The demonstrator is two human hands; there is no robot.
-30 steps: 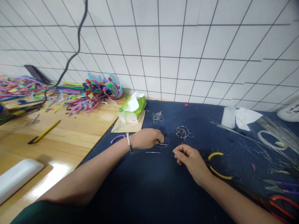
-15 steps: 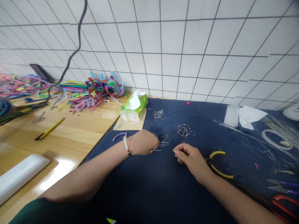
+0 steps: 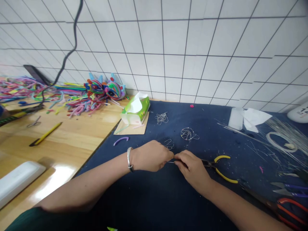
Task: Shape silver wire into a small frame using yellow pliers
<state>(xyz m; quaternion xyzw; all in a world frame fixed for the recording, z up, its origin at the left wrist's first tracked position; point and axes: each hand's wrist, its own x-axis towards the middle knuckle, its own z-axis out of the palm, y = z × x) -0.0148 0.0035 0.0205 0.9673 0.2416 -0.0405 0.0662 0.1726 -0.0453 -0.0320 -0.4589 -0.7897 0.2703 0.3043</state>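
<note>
Over the dark blue mat, my left hand [image 3: 152, 156] is closed on a short piece of thin wire [image 3: 170, 162], whose straight part spans the small gap between my hands. My right hand [image 3: 191, 166] meets it from the other side, thumb and fingers pinched at the wire's other end. Just behind my fingers lie bent wire loops [image 3: 169, 145]. A round wire frame [image 3: 187, 134] rests farther back, and a tangle of wire pieces [image 3: 161, 118] sits to its left. Pliers with yellow handles [image 3: 222, 157] lie beside my right hand, their jaws partly hidden by it.
A green tissue pack [image 3: 136, 109] stands on cardboard at the mat's left edge, near a purple curved strip [image 3: 121, 140]. Long wires [image 3: 286, 138], purple-handled snips [image 3: 288, 189] and red-handled cutters [image 3: 292, 210] lie at right. A yellow knife [image 3: 45, 134] and colourful pipe cleaners [image 3: 81, 104] are at left.
My hands have come together: the left moved right and slightly nearer me, and the right moved in to pinch the wire. The camera view shifted slightly.
</note>
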